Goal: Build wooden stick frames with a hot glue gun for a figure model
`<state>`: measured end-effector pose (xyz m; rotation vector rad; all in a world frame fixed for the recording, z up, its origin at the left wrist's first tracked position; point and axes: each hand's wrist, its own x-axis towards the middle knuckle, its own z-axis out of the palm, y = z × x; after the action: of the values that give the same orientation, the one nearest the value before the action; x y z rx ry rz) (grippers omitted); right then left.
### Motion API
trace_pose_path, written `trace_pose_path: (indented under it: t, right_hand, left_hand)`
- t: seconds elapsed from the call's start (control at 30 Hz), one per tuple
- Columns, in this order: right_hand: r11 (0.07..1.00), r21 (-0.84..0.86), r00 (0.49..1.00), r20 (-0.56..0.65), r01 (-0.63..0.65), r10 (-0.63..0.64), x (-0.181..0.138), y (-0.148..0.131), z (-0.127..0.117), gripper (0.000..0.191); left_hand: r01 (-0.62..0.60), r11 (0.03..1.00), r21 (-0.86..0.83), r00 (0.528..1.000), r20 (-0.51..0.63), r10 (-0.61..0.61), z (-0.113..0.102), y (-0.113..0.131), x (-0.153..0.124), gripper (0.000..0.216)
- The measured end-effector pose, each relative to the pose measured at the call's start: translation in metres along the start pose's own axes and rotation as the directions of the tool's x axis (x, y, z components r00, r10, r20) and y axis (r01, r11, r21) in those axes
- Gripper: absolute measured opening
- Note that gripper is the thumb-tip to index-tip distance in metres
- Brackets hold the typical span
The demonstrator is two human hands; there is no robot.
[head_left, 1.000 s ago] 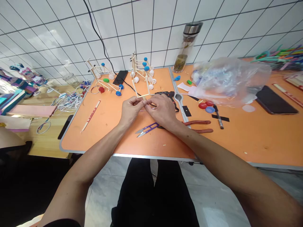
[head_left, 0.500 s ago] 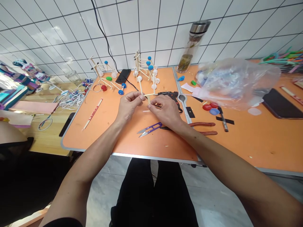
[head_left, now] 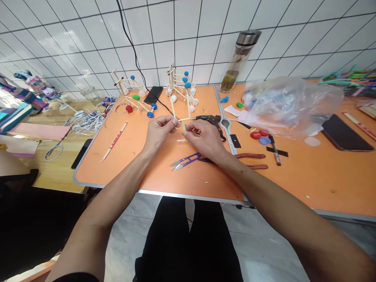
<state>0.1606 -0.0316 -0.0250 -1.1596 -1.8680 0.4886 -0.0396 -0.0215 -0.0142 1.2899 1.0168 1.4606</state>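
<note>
My left hand (head_left: 159, 132) and my right hand (head_left: 205, 138) meet above the orange table (head_left: 132, 164), both pinched on a small frame of thin wooden sticks (head_left: 182, 113). The frame rises from my fingertips as a rough rectangle. My left fingers grip its left lower corner, my right fingers its short lower stick. A loose short stick (head_left: 181, 140) lies on the table under my hands. Purple thread snips (head_left: 185, 160) lie just in front of my right hand. A black glue gun (head_left: 210, 118) rests behind my right hand.
Two stick models with coloured caps (head_left: 133, 98) (head_left: 180, 86) stand at the back, beside a black phone (head_left: 153, 94) on a cable. Red-handled pliers (head_left: 249, 160), bottle caps (head_left: 260, 137), a clear plastic bag (head_left: 289, 103), a glass bottle (head_left: 236, 62) and another phone (head_left: 343, 137) lie right.
My hands lifted the stick frame slightly and drew a little apart; the frame now stands more upright. The view shifted slightly.
</note>
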Motion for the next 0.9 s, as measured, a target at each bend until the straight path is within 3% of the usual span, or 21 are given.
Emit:
trace_pose_path:
  t: [0.13, 0.27, 0.9]
  right_hand:
    - [0.952, 0.278, 0.991, -0.007, -0.126, 0.133, 0.005, 0.001, -0.006, 0.02]
    - [0.899, 0.426, 0.989, -0.062, -0.098, 0.137, 0.009, 0.004, -0.011, 0.029]
    - [0.89, 0.436, 0.982, -0.064, -0.133, 0.178, 0.008, 0.0, -0.012, 0.021]
  left_hand:
    - [-0.009, 1.0, 0.003, 1.0, -0.008, 0.009, 0.0, 0.0, -0.001, 0.051]
    - [-0.001, 1.0, 0.02, 1.0, 0.001, 0.001, 0.003, -0.001, -0.003, 0.053]
    - [-0.002, 0.999, 0.05, 1.0, 0.003, 0.002, 0.009, -0.005, -0.009, 0.046]
